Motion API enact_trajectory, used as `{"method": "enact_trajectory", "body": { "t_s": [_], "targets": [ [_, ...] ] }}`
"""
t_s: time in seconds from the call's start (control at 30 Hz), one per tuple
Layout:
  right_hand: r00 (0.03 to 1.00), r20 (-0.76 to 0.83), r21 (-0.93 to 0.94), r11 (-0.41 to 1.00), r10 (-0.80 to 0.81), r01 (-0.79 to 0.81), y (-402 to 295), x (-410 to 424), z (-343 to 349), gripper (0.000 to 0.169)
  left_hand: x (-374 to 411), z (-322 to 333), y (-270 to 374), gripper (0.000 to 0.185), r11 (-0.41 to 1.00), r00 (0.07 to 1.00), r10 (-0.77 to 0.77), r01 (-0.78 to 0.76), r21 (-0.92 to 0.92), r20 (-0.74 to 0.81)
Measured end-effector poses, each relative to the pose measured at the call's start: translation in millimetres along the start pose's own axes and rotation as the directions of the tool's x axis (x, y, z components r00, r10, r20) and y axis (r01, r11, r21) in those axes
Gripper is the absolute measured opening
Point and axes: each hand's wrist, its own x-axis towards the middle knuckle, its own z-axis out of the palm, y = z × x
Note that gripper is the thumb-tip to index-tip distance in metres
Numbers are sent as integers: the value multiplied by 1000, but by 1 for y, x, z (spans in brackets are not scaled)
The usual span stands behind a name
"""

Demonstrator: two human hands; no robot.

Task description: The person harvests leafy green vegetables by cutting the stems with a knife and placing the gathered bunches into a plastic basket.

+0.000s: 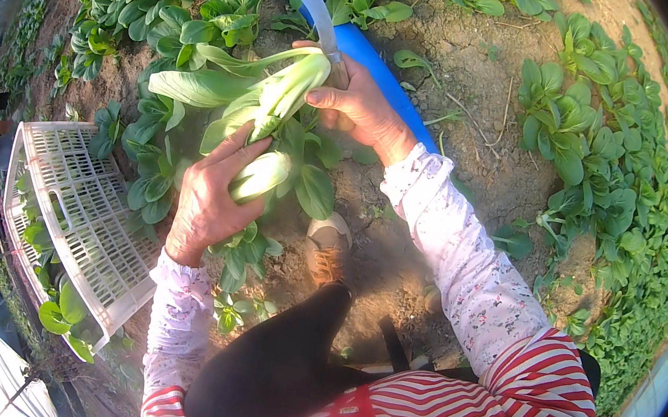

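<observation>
My left hand (220, 187) is closed around a bok choy head (261, 177) whose pale base points up and right. Just above it lies another bok choy (290, 85), its white base close to my right hand (354, 100). That hand grips the wooden handle of a curved knife (318, 13), with the blade pointing up and left and the thumb near the bok choy's stalks. Whether the right fingers also hold the stalks is hard to tell. Leaves hide part of the left fingers.
A white plastic crate (96, 209) holding leafy greens stands at the left. A blue hose (384, 66) crosses the soil beyond my hands. Bok choy plants (594, 154) grow at the right and upper left. My shoe (328, 249) rests on soil below. People are partly visible at both edges.
</observation>
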Motion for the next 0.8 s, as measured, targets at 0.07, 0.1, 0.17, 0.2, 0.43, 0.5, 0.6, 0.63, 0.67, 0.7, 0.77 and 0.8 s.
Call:
{"method": "enact_trajectory", "body": {
  "t_s": [0.07, 0.1, 0.17, 0.2, 0.43, 0.5, 0.6, 0.63, 0.67, 0.7, 0.77, 0.8],
  "targets": [
    [995, -90, -67, 997, -40, 34, -15, -18, 11, 54, -7, -4, 10, 57, 998, 998, 58, -58, -17, -6],
    [989, -134, -108, 993, -65, 50, -29, -30, 19, 48, -11, -8, 15, 56, 994, 995, 102, -103, -36, -19],
    [967, -226, -205, 976, -117, 71, -51, -58, 15, 36, -22, -16, 26, 57, 976, 991, 130, -130, -172, -15],
    [953, -268, -319, 946, -141, 50, -70, -78, 11, 38, -24, -19, 33, 57, 947, 991, 130, -125, -297, -4],
    [984, -81, -473, 875, -160, 104, -65, -156, 56, 51, -25, 28, 66, 102, 863, 911, 402, -343, -371, 93],
    [969, -161, -356, 927, -188, 121, -49, -168, 65, 49, -28, 52, 69, 110, 653, 907, 401, -185, -735, 127],
    [948, -312, -232, 973, -62, -13, -37, -188, 58, 41, -29, 64, 78, 113, 732, 939, 275, -66, -678, 206],
    [931, -350, -272, 962, -100, 1, -33, -189, 54, 39, -26, 63, 80, 96, 819, 956, 170, -1, -573, 241],
    [914, -383, -311, 950, -137, 12, -29, -188, 50, 37, -18, 59, 81, 82, 862, 953, 164, -14, -507, 254],
    [888, -448, -284, 958, -102, -33, -29, -187, 41, 35, -8, 56, 82, 68, 896, 950, 162, -29, -443, 267],
    [787, -603, -298, 952, -133, -67, -23, -176, 21, 27, 7, 64, 68, 47, 991, 944, 50, -7, -132, 327],
    [777, -623, -391, 897, -92, -207, -16, -174, 2, 23, 15, 72, 58, 43, 994, 948, 102, -108, 5, 300]
  ]
}}
